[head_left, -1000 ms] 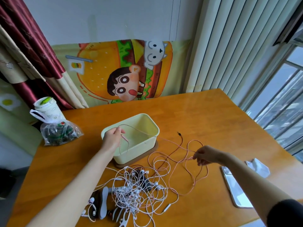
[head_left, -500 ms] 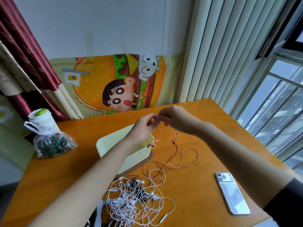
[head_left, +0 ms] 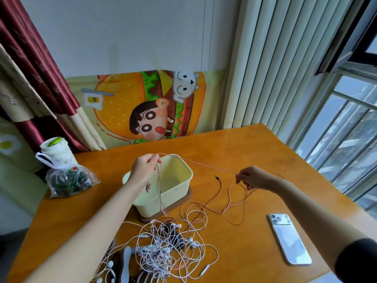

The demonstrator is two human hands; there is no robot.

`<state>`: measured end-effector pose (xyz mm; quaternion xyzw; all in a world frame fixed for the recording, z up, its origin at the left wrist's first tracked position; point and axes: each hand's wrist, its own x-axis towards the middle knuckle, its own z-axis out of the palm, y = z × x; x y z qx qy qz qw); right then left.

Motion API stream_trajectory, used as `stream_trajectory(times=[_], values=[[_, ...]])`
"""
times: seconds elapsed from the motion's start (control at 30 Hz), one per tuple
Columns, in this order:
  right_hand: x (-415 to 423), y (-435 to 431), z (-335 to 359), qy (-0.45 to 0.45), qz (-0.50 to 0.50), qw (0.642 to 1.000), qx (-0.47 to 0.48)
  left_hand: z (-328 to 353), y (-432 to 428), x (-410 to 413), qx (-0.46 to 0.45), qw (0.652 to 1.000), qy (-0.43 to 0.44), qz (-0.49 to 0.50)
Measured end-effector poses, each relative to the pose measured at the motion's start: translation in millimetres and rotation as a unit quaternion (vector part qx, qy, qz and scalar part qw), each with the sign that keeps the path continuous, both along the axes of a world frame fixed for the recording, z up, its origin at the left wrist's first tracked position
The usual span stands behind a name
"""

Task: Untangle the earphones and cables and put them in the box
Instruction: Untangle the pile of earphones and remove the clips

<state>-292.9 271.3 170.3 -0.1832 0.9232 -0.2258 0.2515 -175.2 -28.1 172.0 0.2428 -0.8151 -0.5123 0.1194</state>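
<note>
A pale yellow box [head_left: 184, 187] stands open on a brown lid at the table's middle. My left hand [head_left: 143, 167] pinches a pink earphone cable [head_left: 204, 165] above the box's left rim; earbud ends dangle from it down over the box. My right hand [head_left: 252, 177] pinches the same cable to the right of the box, so the cable stretches taut between both hands. The rest of the pink cable loops on the table below my right hand. A tangled heap of white earphones and cables [head_left: 163, 248] lies at the near edge.
A white phone [head_left: 289, 238] lies face down at the right. A plastic bag [head_left: 68, 180] with a paper cup [head_left: 56, 149] sits at the table's left edge. A cartoon poster leans on the wall behind; blinds and a window are to the right.
My hands were together above the box half a second ago. They have moved apart, the right hand going right and down, drawing the pink cable taut between them.
</note>
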Motion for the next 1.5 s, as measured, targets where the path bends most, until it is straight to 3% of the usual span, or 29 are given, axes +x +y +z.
stream_trajectory(times=[0.13,0.23,0.33,0.4,0.53,0.67,0.77,0.83,0.9,1.03,1.17,1.33,1.5], values=[[-11,-5,53,0.239,-0.045,0.969,-0.054,4,15,-2,0.012,0.999,0.007,-0.039],[-12,-14,93,0.418,-0.092,0.896,-0.117,9,30,-4,0.024,0.997,0.011,-0.07],[-6,-20,107,0.529,-0.059,0.841,-0.093,12,40,-3,0.025,0.996,0.015,-0.086],[1,-22,95,0.499,-0.034,0.865,-0.046,11,44,0,0.021,0.995,0.01,-0.095],[7,-16,44,0.275,-0.041,0.957,0.086,5,52,9,-0.013,0.991,-0.022,-0.135],[19,-12,8,0.131,-0.021,0.974,0.184,-3,60,17,-0.044,0.976,-0.085,-0.198],[45,-35,3,0.156,0.038,0.986,0.055,-7,70,22,-0.059,0.947,-0.178,-0.26],[71,-56,8,0.16,0.128,0.978,-0.048,-11,78,24,-0.069,0.938,-0.204,-0.273],[92,-76,4,0.117,0.203,0.968,-0.088,-12,82,26,-0.076,0.94,-0.186,-0.275],[108,-94,-10,0.036,0.177,0.975,-0.13,-10,72,34,-0.075,0.95,-0.146,-0.267],[111,-100,-19,0.077,0.176,0.973,-0.131,-18,51,50,-0.041,0.951,-0.133,-0.277],[105,-103,-29,0.074,0.136,0.983,-0.101,-39,26,79,-0.036,0.946,-0.188,-0.261],[100,-98,-50,0.053,0.105,0.993,-0.001,-63,6,109,-0.032,0.948,-0.217,-0.231]])
